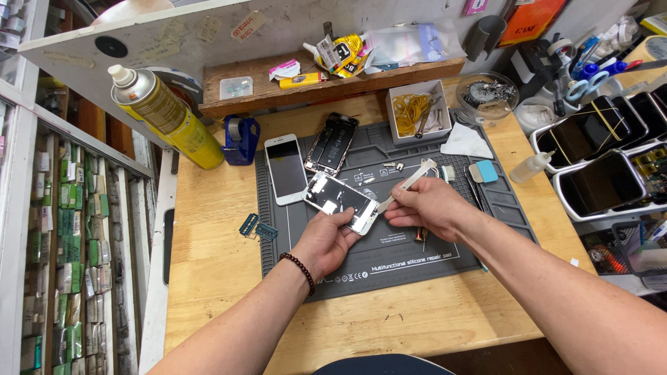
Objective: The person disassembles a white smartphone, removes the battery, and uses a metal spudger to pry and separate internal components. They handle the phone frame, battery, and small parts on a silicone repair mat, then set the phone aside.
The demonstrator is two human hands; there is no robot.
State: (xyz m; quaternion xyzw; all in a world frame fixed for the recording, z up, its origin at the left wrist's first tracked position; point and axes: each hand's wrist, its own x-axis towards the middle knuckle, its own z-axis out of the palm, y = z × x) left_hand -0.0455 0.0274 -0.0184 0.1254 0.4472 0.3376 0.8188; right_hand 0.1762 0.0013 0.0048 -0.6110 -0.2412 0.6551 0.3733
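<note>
The left hand [326, 239] grips a phone panel [342, 201] between thumb and fingers, holding it tilted above the grey mat [389, 257], its inner metal side up. The right hand [427, 205] pinches a flat pale pry tool [408, 184], fingers closed narrow on it, with the lower tip touching the panel's right edge and the other end pointing up and away. A bead bracelet [300, 267] sits on the left wrist. On the mat just beyond the panel lie a white phone [285, 169], face up, and beside it an opened phone body [332, 144] showing its insides. A small brush [448, 172] and a blue-ended pad [484, 171] lie right of the tool, with a white cloth [465, 142] behind them. Two blue clips [257, 227] rest at the mat's left edge. Farther out on the wooden bench [215, 264] stand a blue tape dispenser [241, 139], a yellow spray can [170, 114] lying tilted, a box of rubber bands [415, 110], a clear round tub [488, 94] and a small squeeze bottle [531, 167]. White trays [604, 182] holding dark phones sit at the far right.
</note>
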